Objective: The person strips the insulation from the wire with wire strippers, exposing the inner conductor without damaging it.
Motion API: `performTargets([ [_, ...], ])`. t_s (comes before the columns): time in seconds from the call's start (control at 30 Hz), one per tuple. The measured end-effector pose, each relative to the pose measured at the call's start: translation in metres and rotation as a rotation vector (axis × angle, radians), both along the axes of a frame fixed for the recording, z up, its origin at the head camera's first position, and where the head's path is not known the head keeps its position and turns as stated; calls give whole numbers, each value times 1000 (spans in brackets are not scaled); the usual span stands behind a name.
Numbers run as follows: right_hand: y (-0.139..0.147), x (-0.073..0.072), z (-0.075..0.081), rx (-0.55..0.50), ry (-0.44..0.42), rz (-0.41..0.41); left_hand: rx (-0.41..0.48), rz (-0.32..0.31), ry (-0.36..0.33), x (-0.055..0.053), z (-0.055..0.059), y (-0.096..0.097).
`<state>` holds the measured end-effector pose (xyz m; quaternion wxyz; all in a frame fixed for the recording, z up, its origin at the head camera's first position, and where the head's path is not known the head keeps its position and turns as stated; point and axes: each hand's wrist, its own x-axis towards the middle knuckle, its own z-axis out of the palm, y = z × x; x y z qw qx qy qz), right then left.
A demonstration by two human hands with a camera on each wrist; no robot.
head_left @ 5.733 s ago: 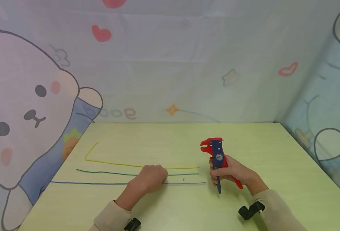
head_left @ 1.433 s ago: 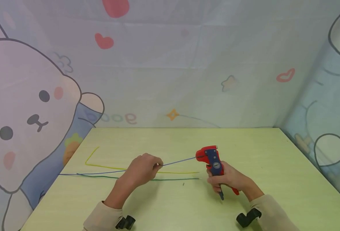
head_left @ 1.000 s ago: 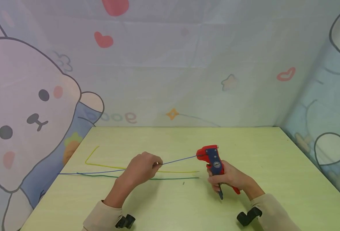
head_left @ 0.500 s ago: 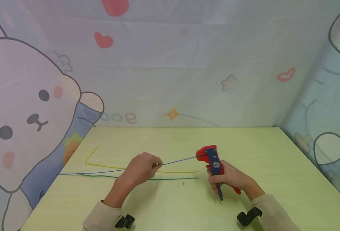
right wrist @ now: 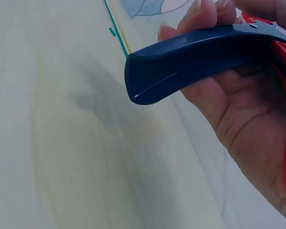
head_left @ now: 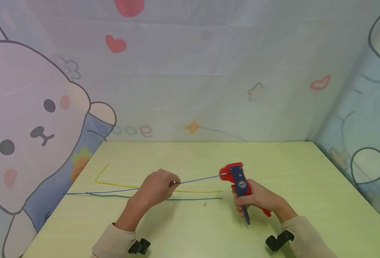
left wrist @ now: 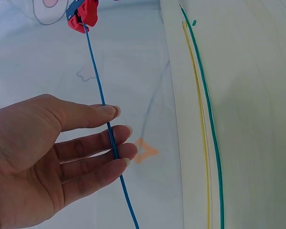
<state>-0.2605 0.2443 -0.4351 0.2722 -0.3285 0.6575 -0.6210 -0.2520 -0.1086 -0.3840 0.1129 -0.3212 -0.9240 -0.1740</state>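
In the head view my left hand [head_left: 157, 188] pinches a blue wire [head_left: 199, 179] between thumb and fingers, above the table. The left wrist view shows the same blue wire [left wrist: 96, 71] crossing the fingers of my left hand [left wrist: 62, 152]. Its right end sits in the red jaws of a wire stripper [head_left: 238, 177], which my right hand [head_left: 257, 197] grips by the handles. Up close in the right wrist view is the stripper's dark blue handle [right wrist: 181, 62], with fingers wrapped about it. The wire's end inside the jaws is hidden.
A yellow wire [head_left: 203, 191], bent at its left end, and a green wire [head_left: 193, 199] lie on the pale table [head_left: 190, 233], partly behind the left arm. A tiny green scrap [head_left: 205, 204] lies in front of them. A printed cloth [head_left: 190, 71] hangs behind the table.
Since the earliest frame, my left hand has lifted the blue wire off the table, and its end has entered the stripper's jaws. Over the last second, both hands have stayed nearly still.
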Motion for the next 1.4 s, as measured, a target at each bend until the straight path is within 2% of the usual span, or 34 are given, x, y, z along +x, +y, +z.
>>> performTargets([
  [0.23, 0, 0, -1, 33, 6, -32, 0, -1, -5, 0, 0, 0],
  [0.5, 1, -1, -2, 28, 11, -25, -1, 3, -5, -1, -1, 1],
  [0.77, -1, 1, -1, -28, 29, -4, 15, -6, -25, -2, 0, 1],
  [1.0, -2, 0, 0, -32, 41, -107, 29, -29, -18, -3, -1, 2],
  [1.4, 14, -3, 6, -45, 50, 29, 5, 21, -45, -2, -4, 0],
])
